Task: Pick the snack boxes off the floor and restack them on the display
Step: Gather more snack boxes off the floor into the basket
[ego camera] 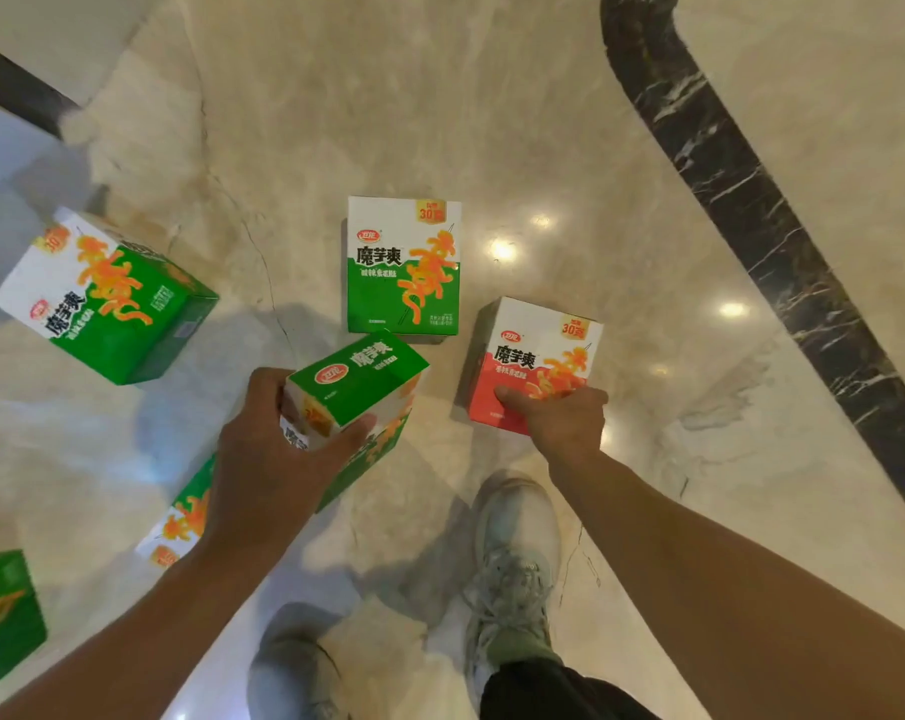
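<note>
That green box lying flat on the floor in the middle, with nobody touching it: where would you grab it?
Come from above and pinch the green box across its two long side edges, thumb on one, fingers on the other. It lies flat, broad face up, on the floor, so only the thin sides offer a hold, and both look clear of neighbouring boxes.

1. Polished marble floor (492, 122), cream and beige, smooth and glossy, mirroring ceiling lights as bright spots.
2. Curved inlay band (741, 200) of dark stone with white veins, equally polished.
3. Printed cardboard on the green snack boxes (403, 267), smooth with a slight sheen.
4. Same coated cardboard on the red snack box (533, 356), white upper face, light gloss.
5. Pale grey shoes (515, 553) of soft matt fabric or suede-like material, woven laces, scuffed-looking.
6. Dark matt cloth at the trouser leg (543, 693).
7. Bare skin on both hands, matt.
</note>
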`<state>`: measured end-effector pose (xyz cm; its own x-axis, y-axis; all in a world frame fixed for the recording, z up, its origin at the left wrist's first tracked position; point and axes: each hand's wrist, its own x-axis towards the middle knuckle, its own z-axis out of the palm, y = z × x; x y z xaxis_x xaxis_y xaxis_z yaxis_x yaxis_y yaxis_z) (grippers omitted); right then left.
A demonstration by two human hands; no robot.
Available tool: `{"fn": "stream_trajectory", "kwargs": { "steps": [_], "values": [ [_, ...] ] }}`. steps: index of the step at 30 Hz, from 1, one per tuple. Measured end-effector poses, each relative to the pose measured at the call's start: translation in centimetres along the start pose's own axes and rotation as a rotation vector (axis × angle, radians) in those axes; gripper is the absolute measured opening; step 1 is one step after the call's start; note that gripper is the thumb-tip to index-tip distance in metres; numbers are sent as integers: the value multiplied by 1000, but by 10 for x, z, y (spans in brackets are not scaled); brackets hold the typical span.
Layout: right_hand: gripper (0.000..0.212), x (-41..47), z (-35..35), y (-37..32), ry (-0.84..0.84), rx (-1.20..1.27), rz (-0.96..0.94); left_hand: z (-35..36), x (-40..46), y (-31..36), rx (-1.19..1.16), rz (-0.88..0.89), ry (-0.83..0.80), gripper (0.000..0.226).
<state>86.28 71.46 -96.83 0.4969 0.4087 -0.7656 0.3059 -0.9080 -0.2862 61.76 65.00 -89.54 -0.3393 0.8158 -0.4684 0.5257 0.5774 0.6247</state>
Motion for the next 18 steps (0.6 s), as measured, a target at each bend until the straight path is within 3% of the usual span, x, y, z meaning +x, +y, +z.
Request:
{"fn": "stream_trajectory", "kwargs": {
  "steps": [3,7,9,13,16,18],
  "values": [
    [83,-14,8,-3,119,-52,-99,-4,-3,0,30,-34,-4,62],
    [80,-16,17,-9,96,-78,-110,-16,-7,2,36,-70,-13,61],
    [90,-16,18,-12,83,-87,-95,-20,-7,3,17,-78,-17,61],
    [136,-14,27,-14,-20,-146,-74,-23,-7,-2,-6,-91,-5,61],
    [128,-9,38,-8,-15,-143,-86,-21,-6,-8,-16,-86,-1,63],
    [109,-13,39,-6,-7,-114,-98,-17,-6,-13,-11,-85,6,66]
  ]
}}
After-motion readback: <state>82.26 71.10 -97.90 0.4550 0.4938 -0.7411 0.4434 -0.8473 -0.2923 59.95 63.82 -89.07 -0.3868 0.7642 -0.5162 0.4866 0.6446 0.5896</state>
